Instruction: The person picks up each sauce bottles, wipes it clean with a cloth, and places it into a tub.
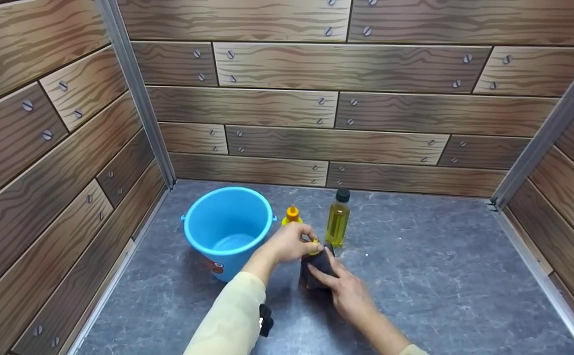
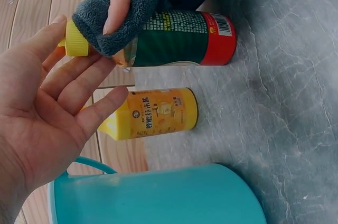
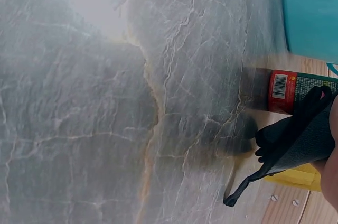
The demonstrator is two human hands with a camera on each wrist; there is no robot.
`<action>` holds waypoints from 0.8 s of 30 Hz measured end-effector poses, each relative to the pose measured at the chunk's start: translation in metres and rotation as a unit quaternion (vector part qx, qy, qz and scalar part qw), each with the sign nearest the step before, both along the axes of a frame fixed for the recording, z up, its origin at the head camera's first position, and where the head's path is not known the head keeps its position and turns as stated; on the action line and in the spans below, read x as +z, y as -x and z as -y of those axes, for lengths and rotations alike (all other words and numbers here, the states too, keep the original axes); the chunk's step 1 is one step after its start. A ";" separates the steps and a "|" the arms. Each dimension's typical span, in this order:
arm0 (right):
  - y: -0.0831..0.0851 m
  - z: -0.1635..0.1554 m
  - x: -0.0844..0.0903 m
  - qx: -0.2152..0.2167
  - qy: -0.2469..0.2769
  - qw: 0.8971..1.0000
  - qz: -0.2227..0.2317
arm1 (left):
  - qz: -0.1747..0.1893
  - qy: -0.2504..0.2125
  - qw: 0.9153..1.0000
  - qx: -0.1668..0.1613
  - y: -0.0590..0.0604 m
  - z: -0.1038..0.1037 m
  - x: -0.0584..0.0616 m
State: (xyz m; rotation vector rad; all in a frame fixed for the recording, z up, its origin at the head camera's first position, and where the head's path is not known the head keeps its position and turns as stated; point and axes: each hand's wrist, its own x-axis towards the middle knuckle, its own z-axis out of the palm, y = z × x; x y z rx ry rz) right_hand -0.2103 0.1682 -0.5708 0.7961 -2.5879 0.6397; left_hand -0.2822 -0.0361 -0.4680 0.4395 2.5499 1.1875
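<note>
Nearest the camera on the grey marbled tabletop point(image 1: 415, 276), the right hand point(image 1: 346, 291) pressed a dark grey cloth point(image 1: 319, 266) over a bottle with a green label and red base point(image 2: 179, 39), its fingers laid over the cloth and holding it against the bottle's shoulder. From the left wrist view, the cloth wrapped the neck just below the bottle's yellow cap point(image 2: 75, 42), and one finger of the right hand lay flat along the fabric. Just beyond, the left hand point(image 1: 291, 242) met the top of that bottle; its grip was relaxed, fingers point(image 2: 79, 76) spread and nearly straight, the tips resting beside the yellow cap without closing round anything. Behind the wrapped bottle stood a small yellow bottle point(image 1: 292, 215) with an orange tip, just beside the blue bucket point(image 1: 227, 229), which stood to the left with its handle down. To the right of the yellow bottle stood a taller bottle of pale yellow liquid point(image 1: 337, 221) with a dark cap, upright and close to the cloth. Farthest back, wood-patterned wall panels point(image 1: 287, 98) enclosed the tabletop on three sides
</note>
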 end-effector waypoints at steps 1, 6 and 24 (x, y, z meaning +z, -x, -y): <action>0.000 0.000 -0.001 0.000 -0.001 1.000 -0.001 | 0.000 -0.001 1.000 -0.001 0.000 0.000 0.000; -0.001 -0.001 -0.004 -0.002 -0.004 1.000 0.015 | 0.002 0.000 1.000 -0.004 0.000 -0.001 0.000; 0.000 -0.005 -0.015 0.011 -0.019 0.998 0.052 | 0.018 -0.005 1.000 0.005 -0.001 -0.001 0.001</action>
